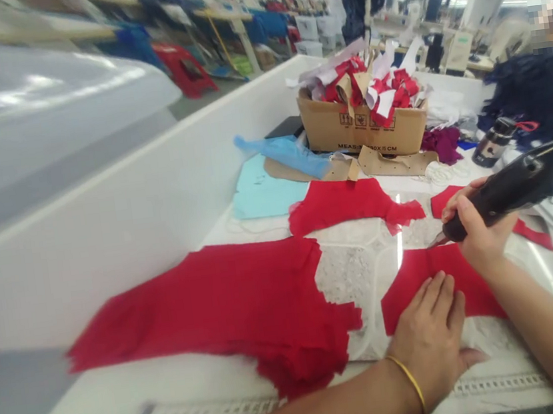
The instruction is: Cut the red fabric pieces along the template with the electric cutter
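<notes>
My left hand lies flat, fingers stretched out, on a red fabric piece at the right of the table. In my right hand is a black handheld electric cutter, its fingers wrapped round the body. The cutter's metal tip touches or hovers over the far edge of that piece; I cannot tell which. A larger stack of red fabric with a ragged right edge spreads to the left. Behind it lies another red piece. A smaller red piece is partly hidden behind my right hand.
A cardboard box full of red and white scraps stands at the back. Before it lie brown card patterns and light blue sheets. A dark bottle stands at right. A white side wall borders the left; a ruler lies in front.
</notes>
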`<state>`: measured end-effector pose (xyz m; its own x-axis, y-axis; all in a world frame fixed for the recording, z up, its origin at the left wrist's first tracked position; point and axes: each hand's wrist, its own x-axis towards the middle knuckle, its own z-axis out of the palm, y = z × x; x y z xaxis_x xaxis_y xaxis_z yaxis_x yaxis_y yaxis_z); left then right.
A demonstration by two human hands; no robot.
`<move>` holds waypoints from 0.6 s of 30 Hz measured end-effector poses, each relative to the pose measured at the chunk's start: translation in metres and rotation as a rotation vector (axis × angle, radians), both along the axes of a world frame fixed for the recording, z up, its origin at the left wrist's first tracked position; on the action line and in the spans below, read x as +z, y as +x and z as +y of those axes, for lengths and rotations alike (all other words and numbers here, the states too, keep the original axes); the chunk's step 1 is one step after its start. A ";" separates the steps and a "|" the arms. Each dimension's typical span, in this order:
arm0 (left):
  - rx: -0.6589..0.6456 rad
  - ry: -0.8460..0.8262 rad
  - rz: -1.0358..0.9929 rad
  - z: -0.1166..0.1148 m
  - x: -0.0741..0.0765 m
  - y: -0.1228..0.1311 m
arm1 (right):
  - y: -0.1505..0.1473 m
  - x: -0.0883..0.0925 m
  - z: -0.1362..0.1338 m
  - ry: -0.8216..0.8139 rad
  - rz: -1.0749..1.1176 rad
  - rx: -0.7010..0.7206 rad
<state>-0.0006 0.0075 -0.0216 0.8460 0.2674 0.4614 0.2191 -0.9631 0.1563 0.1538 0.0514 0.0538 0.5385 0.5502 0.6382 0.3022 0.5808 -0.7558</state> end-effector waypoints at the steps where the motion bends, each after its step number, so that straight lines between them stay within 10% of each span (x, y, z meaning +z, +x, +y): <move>1: 0.000 0.003 -0.005 0.000 0.000 0.000 | -0.001 0.000 0.000 0.000 0.007 -0.007; 18: -0.022 0.007 -0.018 0.002 0.001 -0.002 | 0.025 0.007 -0.015 0.012 -0.002 -0.049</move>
<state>-0.0024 0.0098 -0.0211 0.8430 0.2453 0.4786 0.1949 -0.9688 0.1532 0.1793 0.0362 0.0611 0.5635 0.5155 0.6455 0.3321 0.5742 -0.7484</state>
